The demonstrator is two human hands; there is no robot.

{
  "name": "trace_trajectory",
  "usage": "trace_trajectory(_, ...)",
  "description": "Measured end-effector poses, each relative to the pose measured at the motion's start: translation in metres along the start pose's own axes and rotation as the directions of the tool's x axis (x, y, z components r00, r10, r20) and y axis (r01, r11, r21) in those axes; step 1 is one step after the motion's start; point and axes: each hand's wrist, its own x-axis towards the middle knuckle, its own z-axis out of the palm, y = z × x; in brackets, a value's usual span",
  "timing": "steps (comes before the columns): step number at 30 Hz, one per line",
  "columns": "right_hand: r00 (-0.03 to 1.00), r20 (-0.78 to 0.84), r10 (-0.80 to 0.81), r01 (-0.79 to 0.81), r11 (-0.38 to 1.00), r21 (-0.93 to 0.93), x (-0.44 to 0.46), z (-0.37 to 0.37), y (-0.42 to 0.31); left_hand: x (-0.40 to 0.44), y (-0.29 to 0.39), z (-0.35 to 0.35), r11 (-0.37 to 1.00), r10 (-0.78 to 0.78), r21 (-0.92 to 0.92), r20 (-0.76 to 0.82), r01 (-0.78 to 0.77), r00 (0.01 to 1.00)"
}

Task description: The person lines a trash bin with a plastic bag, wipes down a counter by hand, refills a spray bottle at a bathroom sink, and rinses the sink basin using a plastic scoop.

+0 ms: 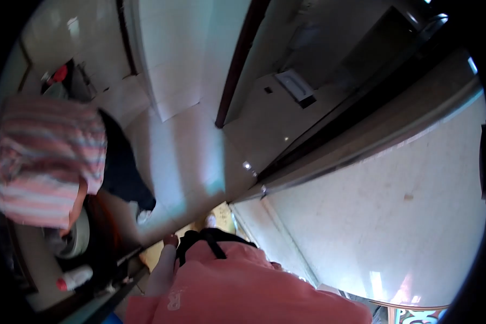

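My left hand point(170, 240) hangs low at my left side, beside dark trousers point(191, 240). Its fingers look curled in, and no object shows in them. Only a small part of my right hand point(276, 265) peeks out past the edge of my pink shirt point(227, 286); its fingers are hidden. A dark strap point(216, 248) hangs down the shirt's front. Below me, one shoe point(210, 220) rests on a yellowish floor patch point(224, 212) at a doorway.
At the left a person in a striped shirt point(48, 156) bends over a pale round basin point(80, 237). A red-and-white bottle-like thing point(74, 278) lies nearby. A pale wall point(372, 205) fills the right. Ahead are a dark door edge point(237, 70) and a floor-level toilet point(294, 85).
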Motion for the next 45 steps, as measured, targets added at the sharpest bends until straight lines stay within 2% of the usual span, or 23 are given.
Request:
trace_trajectory(2, 0.972, -0.186, -0.146, 0.178, 0.969, 0.172, -0.015, 0.012, -0.048, 0.016, 0.034, -0.031, 0.991, -0.12, -0.068, -0.067, 0.115, 0.991)
trace_trajectory(3, 0.946, -0.078, -0.313, 0.321, 0.939, 0.121, -0.002, 0.021, -0.047, 0.044, 0.035, -0.034, 0.983, -0.18, -0.033, -0.009, 0.18, 0.984)
trace_trajectory(4, 0.881, 0.041, -0.471, 0.467, 0.881, 0.078, 0.021, 0.022, -0.044, 0.089, 0.002, -0.014, 0.987, 0.109, 0.12, -0.05, -0.102, 0.993)
trace_trajectory(6, 0.956, 0.043, -0.29, 0.282, 0.949, 0.14, 0.023, 0.038, -0.11, 0.13, 0.022, -0.042, 0.994, 0.081, -0.065, -0.046, -0.084, 0.996)
trace_trajectory(8, 0.978, 0.046, -0.201, 0.188, 0.962, 0.199, 0.032, 0.049, -0.192, 0.15, 0.081, -0.083, 0.767, -0.309, -0.56, 0.108, 0.314, 0.945)
trace_trajectory(10, 0.973, 0.067, -0.22, 0.202, 0.957, 0.209, 0.048, 0.057, -0.269, 0.194, 0.104, -0.096, 0.756, -0.34, -0.567, 0.087, 0.327, 0.936)
trace_trajectory(12, 0.963, 0.09, -0.254, 0.232, 0.951, 0.205, 0.065, 0.069, -0.339, 0.268, 0.093, -0.081, 0.907, -0.152, -0.395, 0.024, 0.149, 0.988)
trace_trajectory(13, 0.958, 0.104, -0.268, 0.244, 0.949, 0.202, 0.076, 0.074, -0.374, 0.313, 0.077, -0.065, 0.993, 0.072, -0.09, 0.015, -0.07, 0.997)
trace_trajectory(14, 0.948, 0.131, -0.289, 0.262, 0.946, 0.191, 0.088, 0.08, -0.41, 0.355, 0.065, -0.052, 0.9, 0.323, 0.278, 0.09, -0.335, 0.942)
trace_trajectory(15, 0.937, 0.163, -0.309, 0.28, 0.943, 0.178, 0.095, 0.087, -0.449, 0.4, 0.056, -0.048, 0.547, 0.594, 0.598, 0.215, -0.586, 0.775)
trace_trajectory(16, 0.924, 0.199, -0.326, 0.296, 0.941, 0.164, 0.108, 0.096, -0.482, 0.428, 0.07, -0.045, 0.853, 0.367, 0.294, 0.246, -0.43, 0.897)
trace_trajectory(17, 0.911, 0.239, -0.336, 0.308, 0.94, 0.147, 0.122, 0.107, -0.513, 0.445, 0.096, -0.049, 0.981, 0.095, -0.187, 0.261, -0.046, 0.961)
trace_trajectory(18, 0.901, 0.269, -0.339, 0.317, 0.94, 0.124, 0.136, 0.115, -0.541, 0.459, 0.129, -0.056, 0.833, -0.165, -0.48, 0.257, 0.274, 0.952)
trace_trajectory(19, 0.898, 0.29, -0.33, 0.313, 0.944, 0.106, 0.15, 0.121, -0.568, 0.448, 0.174, -0.097, 0.938, 0.023, -0.345, 0.175, 0.039, 0.984)
trace_trajectory(21, 0.918, 0.284, -0.279, 0.261, 0.96, 0.099, 0.172, 0.125, -0.612, 0.47, 0.2, -0.149, 0.986, 0.124, -0.123, 0.121, -0.109, 0.985)
trace_trajectory(23, 0.93, 0.272, -0.249, 0.237, 0.969, 0.077, 0.183, 0.128, -0.659, 0.475, 0.212, -0.192, 0.967, -0.036, -0.246, 0.093, 0.059, 0.995)
trace_trajectory(28, 0.942, 0.261, -0.21, 0.206, 0.978, 0.046, 0.224, 0.132, -0.767, 0.535, 0.211, -0.233, 0.945, -0.073, -0.316, 0.069, 0.091, 0.995)
trace_trajectory(32, 0.933, 0.284, -0.221, 0.242, 0.969, -0.042, 0.261, 0.132, -0.858, 0.582, 0.184, -0.254, 0.843, -0.325, -0.484, -0.107, 0.236, 0.94)
trace_trajectory(34, 0.927, 0.298, -0.228, 0.265, 0.96, -0.091, 0.272, 0.134, -0.903, 0.58, 0.17, -0.291, 0.891, -0.354, -0.355, -0.158, 0.281, 0.922)
trace_trajectory(36, 0.923, 0.308, -0.231, 0.283, 0.949, -0.137, 0.28, 0.141, -0.947, 0.599, 0.15, -0.312, 0.775, -0.608, -0.362, -0.203, 0.518, 0.768)
trace_trajectory(38, 0.917, 0.322, -0.235, 0.306, 0.933, -0.189, 0.284, 0.152, -0.986, 0.606, 0.117, -0.336, 0.859, -0.51, -0.233, -0.321, 0.456, 0.798)
trace_trajectory(44, 0.908, 0.334, -0.254, 0.337, 0.915, -0.223, 0.276, 0.22, -1.06, 0.662, 0.052, -0.443, 0.497, -0.858, -0.756, -0.355, 0.425, 0.372)
trace_trajectory(45, 0.911, 0.323, -0.257, 0.337, 0.916, -0.22, 0.269, 0.233, -1.065, 0.67, 0.043, -0.46, 0.577, -0.809, -0.722, -0.44, 0.383, 0.39)
